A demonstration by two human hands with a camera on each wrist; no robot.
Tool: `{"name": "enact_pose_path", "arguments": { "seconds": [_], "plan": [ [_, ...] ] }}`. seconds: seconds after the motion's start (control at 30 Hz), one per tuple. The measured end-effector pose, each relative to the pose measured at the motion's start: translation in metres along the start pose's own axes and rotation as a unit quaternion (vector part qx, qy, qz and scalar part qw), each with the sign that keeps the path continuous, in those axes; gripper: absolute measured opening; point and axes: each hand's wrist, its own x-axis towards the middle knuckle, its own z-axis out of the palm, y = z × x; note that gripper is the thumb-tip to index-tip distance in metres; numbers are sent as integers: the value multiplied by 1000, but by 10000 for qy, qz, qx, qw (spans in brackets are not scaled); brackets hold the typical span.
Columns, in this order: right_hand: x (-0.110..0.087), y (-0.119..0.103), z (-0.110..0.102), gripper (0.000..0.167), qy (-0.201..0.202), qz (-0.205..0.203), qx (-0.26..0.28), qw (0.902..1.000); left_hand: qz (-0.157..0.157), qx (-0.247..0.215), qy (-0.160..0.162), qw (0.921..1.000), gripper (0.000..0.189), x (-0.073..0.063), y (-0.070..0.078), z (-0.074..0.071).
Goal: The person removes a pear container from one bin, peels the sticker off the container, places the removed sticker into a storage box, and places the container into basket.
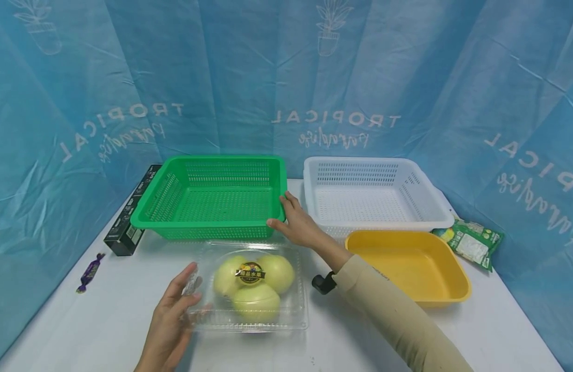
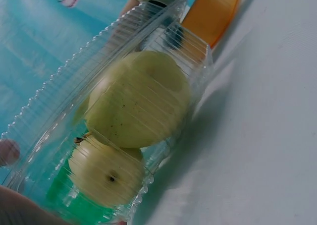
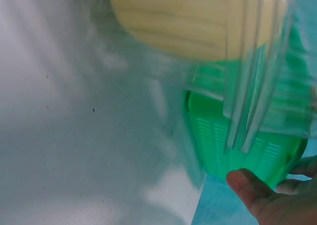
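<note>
The clear fruit container (image 1: 293, 302), long axis 9 to 3 o'clock, is nearer the left hand (image 1: 171, 312), which grips its 9 o'clock end; the green basket (image 1: 212, 225) sits at its 11 o'clock, the right hand (image 1: 299, 223) touching that basket's 4 o'clock corner, thumb and fingers apart

The head view looked forward and down across the table (image 1: 495, 341), while the tilted wrist views faced the clear container (image 1: 296, 312) closely from left and right, all three sharing the green basket (image 1: 207, 225).
</note>
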Motion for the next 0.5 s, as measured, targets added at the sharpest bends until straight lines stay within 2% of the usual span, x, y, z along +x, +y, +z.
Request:
{"name": "enact_pose_path", "arguments": {
  "seconds": [0.17,0.3,0.5],
  "plan": [
    [0,0,-1,81,-10,14,22,10000,75,171,-94,9998,63,0,-2,4],
    [-1,0,-1,81,-43,32,36,10000,-16,471,-72,9989,65,-1,-1,7],
    [-1,1,-1,82,-65,-26,44,10000,67,832,-198,9963,67,-1,-4,10]
  ]
}}
